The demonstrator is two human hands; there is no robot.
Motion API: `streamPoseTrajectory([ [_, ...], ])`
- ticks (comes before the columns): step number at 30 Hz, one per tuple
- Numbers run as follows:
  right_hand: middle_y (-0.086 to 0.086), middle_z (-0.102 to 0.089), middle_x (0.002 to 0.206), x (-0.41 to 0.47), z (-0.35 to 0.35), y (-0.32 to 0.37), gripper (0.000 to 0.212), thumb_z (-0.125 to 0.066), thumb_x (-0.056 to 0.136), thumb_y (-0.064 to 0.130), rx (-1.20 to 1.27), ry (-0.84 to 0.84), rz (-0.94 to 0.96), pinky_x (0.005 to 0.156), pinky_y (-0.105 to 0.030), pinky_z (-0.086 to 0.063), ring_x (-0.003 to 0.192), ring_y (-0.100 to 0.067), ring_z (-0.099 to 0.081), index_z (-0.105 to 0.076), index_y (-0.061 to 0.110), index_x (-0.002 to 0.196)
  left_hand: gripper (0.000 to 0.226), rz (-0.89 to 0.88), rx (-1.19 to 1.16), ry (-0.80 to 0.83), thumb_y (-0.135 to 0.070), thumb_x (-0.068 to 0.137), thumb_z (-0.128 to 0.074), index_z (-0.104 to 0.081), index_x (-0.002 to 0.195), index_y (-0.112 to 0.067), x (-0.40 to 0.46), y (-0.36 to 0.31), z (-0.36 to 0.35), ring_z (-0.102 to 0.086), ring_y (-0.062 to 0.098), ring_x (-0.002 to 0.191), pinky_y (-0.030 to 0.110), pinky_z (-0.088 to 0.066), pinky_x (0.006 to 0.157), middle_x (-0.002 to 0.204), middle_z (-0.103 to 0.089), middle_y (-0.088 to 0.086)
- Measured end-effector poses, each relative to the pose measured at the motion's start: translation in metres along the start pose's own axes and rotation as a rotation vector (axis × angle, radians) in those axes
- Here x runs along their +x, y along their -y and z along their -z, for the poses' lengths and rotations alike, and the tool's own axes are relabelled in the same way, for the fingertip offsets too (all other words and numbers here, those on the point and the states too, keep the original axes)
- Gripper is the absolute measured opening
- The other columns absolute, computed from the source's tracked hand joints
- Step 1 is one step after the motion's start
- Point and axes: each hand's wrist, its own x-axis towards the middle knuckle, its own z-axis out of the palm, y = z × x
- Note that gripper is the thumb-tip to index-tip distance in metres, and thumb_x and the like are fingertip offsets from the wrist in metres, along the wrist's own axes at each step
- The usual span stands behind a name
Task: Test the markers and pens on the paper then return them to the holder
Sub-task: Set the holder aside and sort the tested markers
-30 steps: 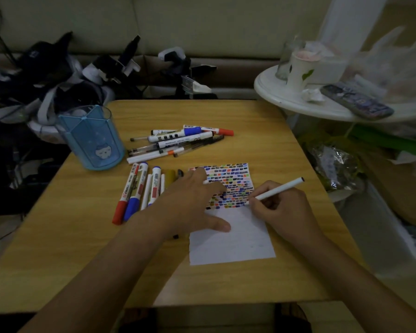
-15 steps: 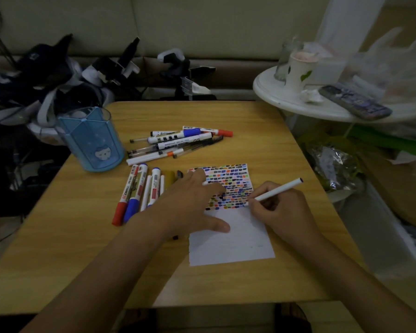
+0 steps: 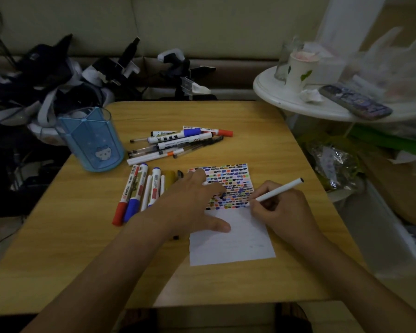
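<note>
Right hand [image 3: 282, 207] grips a white pen [image 3: 275, 192], tip on the paper [image 3: 231, 239] at the lower edge of the colour swatches. Left hand [image 3: 192, 203] lies flat, fingers spread, pressing the paper's left side. Blue holder [image 3: 91, 140] stands beyond the paper to its left, loose markers [image 3: 178, 141] between them.

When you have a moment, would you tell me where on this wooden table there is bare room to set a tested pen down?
Bare wood lies along the near edge of the table, left of the paper, and at the far right corner beyond the far marker pile. It is crowded between the blue holder, the near marker row and the left hand.
</note>
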Motion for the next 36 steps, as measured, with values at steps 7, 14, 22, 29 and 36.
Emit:
streamPoseTrajectory([
  [7,0.008,-0.064,0.062,0.000,0.000,0.002,0.018,-0.075,0.085,0.014,-0.002,-0.006,-0.001,0.052,-0.013,-0.042,0.064,-0.006,-0.061,-0.069,0.029,0.078,0.089,-0.003,-0.006,0.008,-0.075,0.075,-0.061,-0.027,0.150,-0.041,-0.001,-0.001,0.001,-0.022,0.026,0.141,0.040,-0.031,0.109,0.152,-0.023,0.004],
  [14,0.008,-0.065,0.062,-0.001,0.000,0.002,0.017,-0.075,0.084,0.014,0.006,0.003,-0.008,0.051,-0.013,-0.042,0.064,-0.005,-0.062,-0.070,0.029,0.079,0.089,-0.002,-0.003,0.007,-0.077,0.075,-0.060,-0.027,0.150,-0.042,-0.001,0.000,0.000,-0.023,0.026,0.141,0.041,-0.031,0.110,0.151,-0.024,0.004],
  [22,0.004,-0.065,0.063,0.000,-0.001,0.003,0.016,-0.074,0.085,0.015,0.008,-0.003,-0.016,0.051,-0.017,-0.044,0.062,-0.008,-0.061,-0.069,0.029,0.079,0.090,-0.008,-0.015,-0.001,-0.076,0.074,-0.061,-0.027,0.150,-0.042,-0.001,0.000,0.000,-0.024,0.025,0.139,0.039,-0.033,0.107,0.150,-0.024,0.005],
  [29,0.006,-0.066,0.064,-0.001,0.001,0.004,0.015,-0.074,0.085,0.016,0.002,0.006,-0.033,0.051,-0.016,-0.043,0.064,-0.007,-0.062,-0.069,0.029,0.079,0.089,-0.020,-0.005,-0.011,-0.076,0.075,-0.061,-0.027,0.150,-0.041,-0.001,0.001,0.000,-0.027,0.024,0.137,0.038,-0.035,0.106,0.147,-0.026,0.005],
  [36,0.003,-0.069,0.072,0.005,0.005,0.011,0.012,-0.074,0.087,0.015,0.255,-0.069,-0.135,0.055,-0.021,-0.052,0.065,-0.010,-0.065,-0.066,0.023,0.086,0.091,-0.027,-0.046,0.007,-0.077,0.074,-0.062,-0.024,0.150,-0.045,-0.001,0.005,-0.003,-0.021,0.027,0.142,0.043,-0.031,0.112,0.149,-0.024,-0.001],
])
